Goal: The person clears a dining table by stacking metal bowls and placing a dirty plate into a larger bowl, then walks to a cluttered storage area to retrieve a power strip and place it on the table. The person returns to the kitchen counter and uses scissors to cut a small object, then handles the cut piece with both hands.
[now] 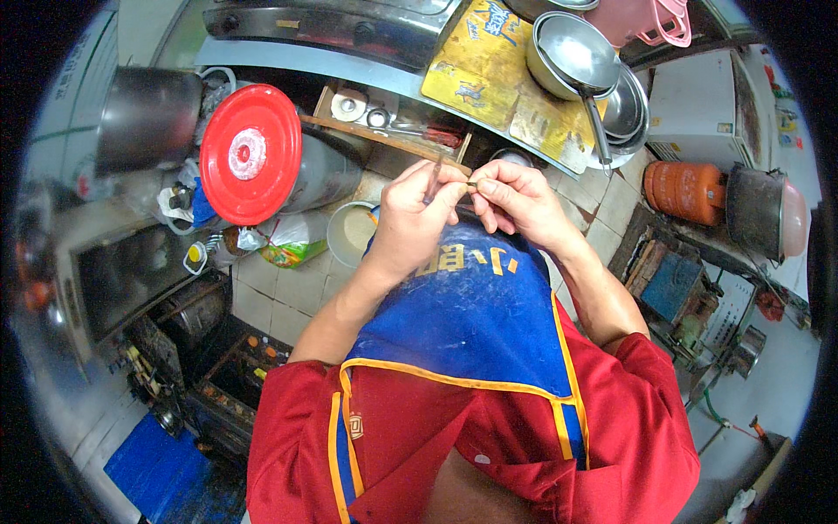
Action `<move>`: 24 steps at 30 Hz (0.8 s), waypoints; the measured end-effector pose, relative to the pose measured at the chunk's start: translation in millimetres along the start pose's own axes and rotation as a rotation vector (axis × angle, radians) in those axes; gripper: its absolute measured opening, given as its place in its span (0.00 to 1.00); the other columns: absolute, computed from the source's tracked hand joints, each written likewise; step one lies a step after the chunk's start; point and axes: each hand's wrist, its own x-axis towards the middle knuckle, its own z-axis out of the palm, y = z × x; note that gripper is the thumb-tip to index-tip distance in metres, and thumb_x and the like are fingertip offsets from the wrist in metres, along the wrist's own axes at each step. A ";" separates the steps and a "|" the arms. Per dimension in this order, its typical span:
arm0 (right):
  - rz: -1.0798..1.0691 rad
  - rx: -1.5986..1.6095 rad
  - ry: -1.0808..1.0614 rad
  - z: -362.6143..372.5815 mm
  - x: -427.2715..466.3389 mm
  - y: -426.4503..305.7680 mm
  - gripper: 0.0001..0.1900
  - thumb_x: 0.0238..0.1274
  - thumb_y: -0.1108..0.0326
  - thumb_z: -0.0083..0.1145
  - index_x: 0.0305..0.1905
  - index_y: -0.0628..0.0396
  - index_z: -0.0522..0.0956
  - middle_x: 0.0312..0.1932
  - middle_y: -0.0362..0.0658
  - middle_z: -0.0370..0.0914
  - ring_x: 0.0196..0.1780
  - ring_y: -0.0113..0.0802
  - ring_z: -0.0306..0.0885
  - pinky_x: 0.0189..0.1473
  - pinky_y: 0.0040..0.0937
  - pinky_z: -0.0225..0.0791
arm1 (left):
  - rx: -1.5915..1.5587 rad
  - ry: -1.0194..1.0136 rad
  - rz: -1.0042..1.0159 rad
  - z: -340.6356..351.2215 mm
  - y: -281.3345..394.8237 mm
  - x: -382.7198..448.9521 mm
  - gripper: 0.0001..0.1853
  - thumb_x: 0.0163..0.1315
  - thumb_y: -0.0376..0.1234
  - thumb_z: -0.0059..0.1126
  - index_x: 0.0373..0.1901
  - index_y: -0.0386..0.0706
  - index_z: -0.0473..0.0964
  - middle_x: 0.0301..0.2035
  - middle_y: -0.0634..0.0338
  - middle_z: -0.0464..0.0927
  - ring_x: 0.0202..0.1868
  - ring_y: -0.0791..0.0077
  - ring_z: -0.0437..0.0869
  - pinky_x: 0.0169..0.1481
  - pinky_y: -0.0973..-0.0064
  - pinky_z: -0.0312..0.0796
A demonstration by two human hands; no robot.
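Observation:
My left hand point(419, 203) and my right hand point(517, 196) meet in front of the blue apron point(458, 314), fingertips almost touching. Pinched between thumb and forefinger of my right hand is a small dark piece point(471, 184), which the left fingertips also seem to touch. What it is cannot be made out. A slender pointed tool point(433, 178) stands up from my left hand, its lower part hidden by the fingers. Just beyond the hands, an open wooden drawer point(386, 135) holds a roll of tape point(348, 105), metal items and a red-handled tool point(444, 135).
A red round lid point(262, 157) tops a grey bin at left, near a white bucket point(353, 229) of pale grain-like contents. Metal pans point(576, 52) rest on a yellow-covered counter point(484, 78). An orange gas cylinder point(684, 193) stands at right by a dark pot point(753, 209).

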 end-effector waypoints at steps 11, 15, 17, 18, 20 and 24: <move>-0.089 -0.170 0.108 12.8 -7.7 -8.0 0.06 0.69 0.67 0.56 0.38 0.57 0.75 0.25 0.32 0.72 0.25 0.15 0.66 0.26 0.17 0.60 | -0.084 0.018 0.041 3.8 -0.9 -0.6 0.06 0.64 0.25 0.59 0.41 0.36 0.81 0.27 0.63 0.80 0.19 0.88 0.72 0.19 0.88 0.62; -0.210 -0.382 0.162 17.8 -10.9 -10.9 0.05 0.65 0.70 0.57 0.35 0.60 0.75 0.25 0.31 0.71 0.28 0.15 0.64 0.29 0.18 0.62 | -0.091 -0.017 -0.053 3.2 5.5 -4.7 0.07 0.65 0.26 0.59 0.42 0.36 0.81 0.25 0.65 0.79 0.17 0.89 0.71 0.19 0.88 0.61; -0.265 -0.509 0.178 22.3 -13.2 -13.7 0.05 0.62 0.72 0.58 0.34 0.61 0.75 0.24 0.32 0.71 0.29 0.16 0.65 0.29 0.19 0.63 | -0.077 -0.026 -0.074 2.4 5.4 -4.7 0.07 0.65 0.26 0.58 0.42 0.36 0.82 0.24 0.66 0.79 0.17 0.89 0.71 0.19 0.88 0.61; -0.293 -0.571 0.185 23.8 -13.8 -14.2 0.04 0.61 0.73 0.58 0.34 0.62 0.75 0.24 0.32 0.71 0.29 0.17 0.65 0.29 0.20 0.64 | -0.073 -0.022 -0.088 2.1 3.5 -5.3 0.07 0.65 0.26 0.58 0.42 0.36 0.82 0.23 0.67 0.78 0.17 0.90 0.70 0.19 0.88 0.61; -0.321 -0.645 0.192 24.1 -13.6 -13.0 0.04 0.61 0.73 0.57 0.33 0.61 0.75 0.24 0.33 0.70 0.29 0.16 0.64 0.29 0.20 0.62 | -0.065 -0.023 -0.103 1.6 2.7 -5.5 0.07 0.65 0.26 0.57 0.42 0.36 0.82 0.22 0.67 0.78 0.17 0.90 0.70 0.19 0.88 0.60; -0.285 -0.606 0.184 20.9 -15.1 -5.7 0.04 0.63 0.72 0.56 0.34 0.59 0.75 0.26 0.30 0.70 0.29 0.15 0.62 0.29 0.18 0.59 | -0.072 -0.037 -0.090 2.5 5.1 -5.7 0.07 0.65 0.26 0.56 0.41 0.36 0.82 0.22 0.67 0.78 0.17 0.90 0.70 0.20 0.87 0.61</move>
